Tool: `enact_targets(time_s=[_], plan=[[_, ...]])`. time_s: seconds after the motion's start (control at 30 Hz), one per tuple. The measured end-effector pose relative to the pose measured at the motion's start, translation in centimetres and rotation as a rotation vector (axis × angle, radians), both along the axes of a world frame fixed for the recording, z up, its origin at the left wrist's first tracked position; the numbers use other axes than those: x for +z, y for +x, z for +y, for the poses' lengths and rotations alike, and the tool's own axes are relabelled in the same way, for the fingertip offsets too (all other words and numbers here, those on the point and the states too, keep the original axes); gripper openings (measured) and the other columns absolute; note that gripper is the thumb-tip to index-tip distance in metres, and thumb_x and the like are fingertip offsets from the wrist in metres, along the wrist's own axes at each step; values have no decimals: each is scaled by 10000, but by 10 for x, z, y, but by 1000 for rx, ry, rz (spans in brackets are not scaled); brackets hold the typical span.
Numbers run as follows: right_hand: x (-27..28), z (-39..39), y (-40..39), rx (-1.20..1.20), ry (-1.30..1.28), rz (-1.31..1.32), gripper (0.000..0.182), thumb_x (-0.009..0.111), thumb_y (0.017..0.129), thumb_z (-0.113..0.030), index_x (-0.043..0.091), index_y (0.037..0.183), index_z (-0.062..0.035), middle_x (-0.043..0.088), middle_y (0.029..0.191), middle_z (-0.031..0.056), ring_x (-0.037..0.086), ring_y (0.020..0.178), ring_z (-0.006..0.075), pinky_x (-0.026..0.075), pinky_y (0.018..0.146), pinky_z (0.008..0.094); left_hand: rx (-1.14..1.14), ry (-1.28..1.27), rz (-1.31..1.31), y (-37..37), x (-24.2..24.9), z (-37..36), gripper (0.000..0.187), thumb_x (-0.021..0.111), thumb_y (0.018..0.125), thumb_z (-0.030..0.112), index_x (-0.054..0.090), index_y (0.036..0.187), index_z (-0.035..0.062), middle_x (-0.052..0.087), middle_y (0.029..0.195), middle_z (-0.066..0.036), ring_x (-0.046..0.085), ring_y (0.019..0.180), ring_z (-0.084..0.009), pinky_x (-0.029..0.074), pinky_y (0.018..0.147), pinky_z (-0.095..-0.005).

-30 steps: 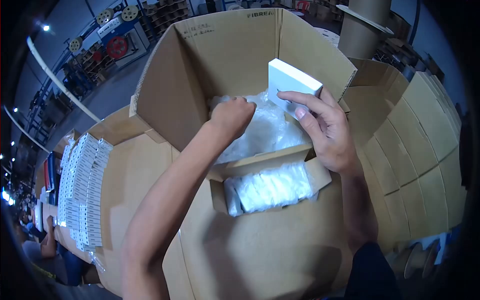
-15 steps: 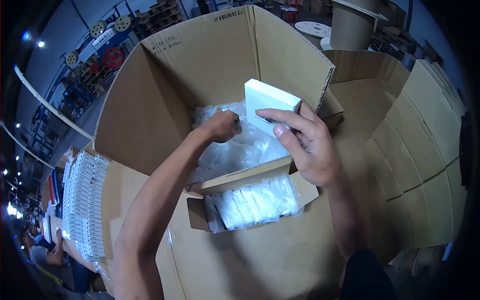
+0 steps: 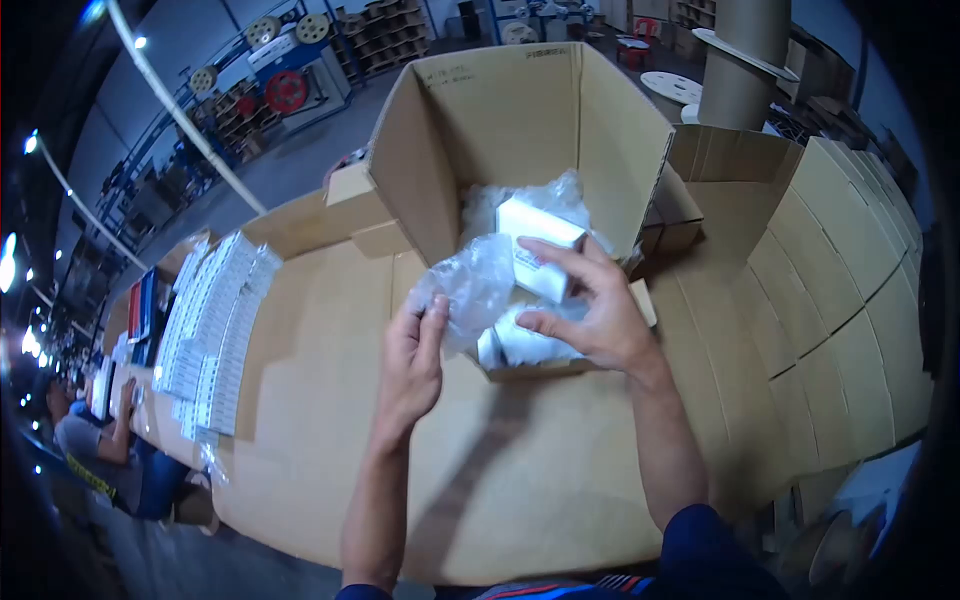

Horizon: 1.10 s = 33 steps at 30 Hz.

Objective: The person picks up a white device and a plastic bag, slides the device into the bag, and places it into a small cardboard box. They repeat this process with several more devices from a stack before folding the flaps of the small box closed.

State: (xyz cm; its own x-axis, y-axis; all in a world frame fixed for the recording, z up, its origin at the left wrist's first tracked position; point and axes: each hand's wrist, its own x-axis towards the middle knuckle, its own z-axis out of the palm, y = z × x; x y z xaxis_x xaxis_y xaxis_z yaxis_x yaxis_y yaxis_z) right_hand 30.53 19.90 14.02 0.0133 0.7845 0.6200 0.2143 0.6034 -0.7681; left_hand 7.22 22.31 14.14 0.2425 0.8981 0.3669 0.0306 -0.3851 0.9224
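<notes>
Gripped between thumb and fingers of the left hand (image 3: pixel 415 360): crumpled clear plastic (image 3: pixel 470 290), raised over the surface, close beside the white box (image 3: pixel 525 220), contact hard to tell. Held tilted in the right hand (image 3: pixel 610 320), closed on the white box with index finger across its printed face, thumb lower down. Seen above the small carton (image 3: pixel 545 371), in front of the large carton (image 3: pixel 510 110) and the loose film (image 3: pixel 565 195) inside it.

Best handled, by the look of it, with a light pinch at the plastic's edge to avoid stretching or tearing; better, too, to spread the folds, steady the box by its edges and guard against corners snagging.

Pictured at far left: a seated person (image 3: pixel 120 440), near stacks of small white cartons (image 3: pixel 215 320) in long rows on the brown surface (image 3: pixel 320 380). Beyond, across the workshop floor, a blue machine with a red wheel (image 3: pixel 287 92) and shelving (image 3: pixel 390 35). At center, film-wrapped pieces (image 3: pixel 520 345) packed in the small carton, partly hidden by the right hand. To the right, a tall reel (image 3: pixel 740 95) behind the surface and overlapping cardboard sheets (image 3: pixel 840 290).
</notes>
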Motion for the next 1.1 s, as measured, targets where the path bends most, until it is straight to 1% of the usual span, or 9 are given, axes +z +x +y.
enact_targets(time_s=[0.1,0.13,0.23,0.33,0.4,0.5,0.7,1.03,1.1], plan=[[-22,-34,-51,147,-260,81,555,925,796,-286,720,1195,41,596,1248,126,633,1013,198,560,831,316,57,-62,-140,-10,-16,-51,292,491,1122,193,630,1263,-22,659,1037,-19,586,982,-102,487,864,-287],[-51,-37,-64,111,-207,101,392,876,861,-244,720,1057,58,590,1170,99,598,895,141,536,692,281,92,-80,-162,-16,-22,-62,285,489,1122,195,635,1237,-22,657,1021,-21,586,964,-101,489,850,-287],[-81,-77,-98,34,-264,154,283,820,914,-158,681,966,82,571,1096,76,569,861,114,504,662,264,246,-99,-183,-34,-47,-88,275,485,1122,202,642,1150,-22,648,967,-28,578,904,-98,488,800,-287],[-94,-119,-121,82,-327,265,256,764,959,-95,599,876,82,536,1083,68,537,876,102,472,701,235,442,-32,-144,-46,-72,-106,283,449,1134,195,623,1029,-3,587,877,8,508,795,-55,448,701,-242],[-88,-144,-132,69,-381,304,301,745,978,-94,536,827,61,514,1086,64,500,885,98,455,734,230,433,-78,-176,-59,-86,-120,287,473,1123,206,614,996,-9,575,832,-8,498,763,-73,431,673,-254],[-110,-165,-132,39,-416,224,299,744,978,-89,537,822,60,510,1082,62,497,888,101,459,747,232,449,-117,-162,-66,-99,-142,306,462,1125,214,595,961,-7,553,791,-7,484,726,-81,416,647,-256],[-123,-188,-129,213,-521,278,226,773,951,-79,606,844,30,503,1156,69,526,994,126,471,855,263,441,-148,-149,-85,-118,-158,344,427,1135,219,587,934,-10,567,780,-16,503,724,-89,431,653,-267],[-120,-181,-152,185,-489,373,232,816,912,-82,648,934,77,500,1196,91,570,1085,195,491,958,322,415,-107,-58,-97,-123,-165,322,426,1133,213,632,1039,-16,586,745,-39,524,690,-82,429,612,-270],[-121,-181,-156,61,-484,366,236,827,894,-73,656,932,85,522,1180,108,590,1060,208,497,944,320,490,-216,-51,-101,-117,-166,242,484,1101,177,636,1092,-11,614,813,-73,562,738,-121,453,648,-295]])
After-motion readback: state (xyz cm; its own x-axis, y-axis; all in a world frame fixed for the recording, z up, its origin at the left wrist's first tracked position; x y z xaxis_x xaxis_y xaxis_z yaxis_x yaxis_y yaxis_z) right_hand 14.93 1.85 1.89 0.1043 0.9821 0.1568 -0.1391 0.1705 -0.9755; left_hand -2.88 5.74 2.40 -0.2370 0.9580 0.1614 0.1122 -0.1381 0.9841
